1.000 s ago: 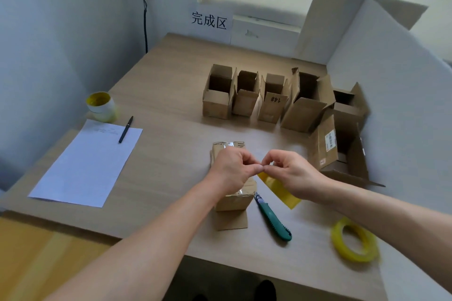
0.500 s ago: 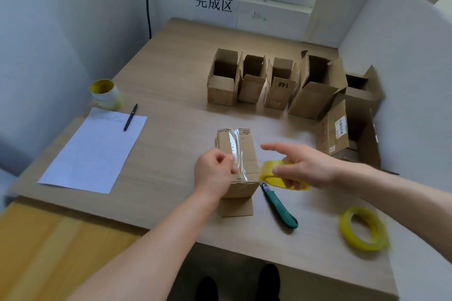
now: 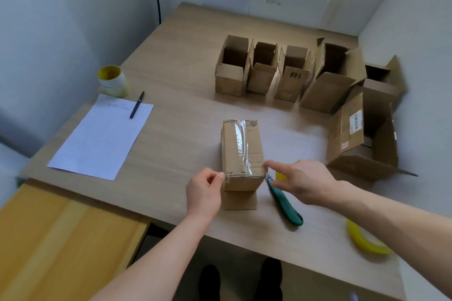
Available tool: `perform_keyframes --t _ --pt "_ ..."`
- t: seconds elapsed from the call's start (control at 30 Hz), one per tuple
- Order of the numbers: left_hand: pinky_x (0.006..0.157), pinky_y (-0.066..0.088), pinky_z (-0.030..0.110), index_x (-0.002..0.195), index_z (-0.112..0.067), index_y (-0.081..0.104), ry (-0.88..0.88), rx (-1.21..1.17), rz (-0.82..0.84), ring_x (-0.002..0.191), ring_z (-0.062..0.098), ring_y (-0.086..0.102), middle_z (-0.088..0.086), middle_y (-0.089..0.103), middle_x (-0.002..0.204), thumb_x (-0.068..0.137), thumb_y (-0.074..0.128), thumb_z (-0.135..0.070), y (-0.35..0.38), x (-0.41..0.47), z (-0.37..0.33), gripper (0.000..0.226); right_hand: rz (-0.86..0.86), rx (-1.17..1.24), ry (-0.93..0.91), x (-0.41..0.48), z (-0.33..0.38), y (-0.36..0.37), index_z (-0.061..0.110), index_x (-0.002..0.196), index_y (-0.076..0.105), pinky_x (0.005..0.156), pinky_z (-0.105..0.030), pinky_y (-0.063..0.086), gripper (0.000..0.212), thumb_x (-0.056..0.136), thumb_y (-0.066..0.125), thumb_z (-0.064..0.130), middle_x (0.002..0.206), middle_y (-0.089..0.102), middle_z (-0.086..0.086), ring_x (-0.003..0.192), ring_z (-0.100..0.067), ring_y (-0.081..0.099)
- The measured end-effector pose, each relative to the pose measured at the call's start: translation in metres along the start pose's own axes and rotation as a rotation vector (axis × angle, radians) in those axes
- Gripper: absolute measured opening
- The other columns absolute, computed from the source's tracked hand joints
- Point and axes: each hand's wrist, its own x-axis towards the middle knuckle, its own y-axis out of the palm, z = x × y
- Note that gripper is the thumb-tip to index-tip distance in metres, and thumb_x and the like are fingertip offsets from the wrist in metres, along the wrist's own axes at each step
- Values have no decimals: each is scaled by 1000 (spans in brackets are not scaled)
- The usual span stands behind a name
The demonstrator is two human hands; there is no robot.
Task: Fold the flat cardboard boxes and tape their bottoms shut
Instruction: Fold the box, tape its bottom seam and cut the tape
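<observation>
A small cardboard box (image 3: pixel 242 151) stands upside down in the middle of the table (image 3: pixel 176 129), with a strip of clear tape along its closed bottom. My left hand (image 3: pixel 204 190) is curled at the box's near left corner, where thumb and forefinger pinch the tape end. My right hand (image 3: pixel 302 181) touches the near right corner with a straight forefinger. Its other fingers curl over a yellow tape roll (image 3: pixel 281 175), which is mostly hidden beneath it.
A green utility knife (image 3: pixel 285 203) lies just right of the box. A second yellow tape roll (image 3: pixel 367 239) sits near the right front edge. Several folded boxes (image 3: pixel 288 73) stand in a row behind. At left lie a paper sheet (image 3: pixel 100 139), a pen (image 3: pixel 137 105) and a cup (image 3: pixel 112 80).
Both hands came down from above the box to its near corners. The right hand brought the tape roll lower, close to the table. My head moved closer and tilted down.
</observation>
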Motion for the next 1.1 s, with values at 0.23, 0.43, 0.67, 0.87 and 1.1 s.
perform_keyframes --t 0.23,0.43,0.67,0.87,1.1 --pt "55 39 6 71 -13 62 14 11 -35 65 8 54 -1 61 70 95 64 -23 7 1 -1 25 -6 -30 -27 9 -9 5 49 148 17 55 -32 41 53 100 32 62 93 66 -3 79 -23 59" --pt "56 37 7 71 -19 67 1 40 -33 69 7 59 -4 65 73 91 68 -24 12 5 3 22 -79 -84 -76 12 -15 16 47 151 13 63 -34 44 54 101 28 61 101 66 3 91 -25 64" --pt "65 45 17 74 -22 71 -140 -56 1 76 11 63 -4 70 76 87 74 -27 14 17 11 14 -158 -167 -129 24 -17 35 43 153 14 55 -35 44 53 103 28 55 84 64 1 75 -26 62" --pt "105 39 37 147 -18 38 -263 -35 -130 122 22 49 1 51 132 81 76 -42 8 36 13 79 -210 -163 -168 29 -20 38 41 152 22 54 -35 35 52 102 33 54 87 68 -3 76 -31 63" --pt "118 4 57 155 -31 23 846 938 416 152 29 -10 -1 1 166 81 44 -74 37 55 -11 88 -313 -117 -310 37 -26 45 32 147 36 54 -31 33 60 94 53 53 72 68 0 64 -29 64"
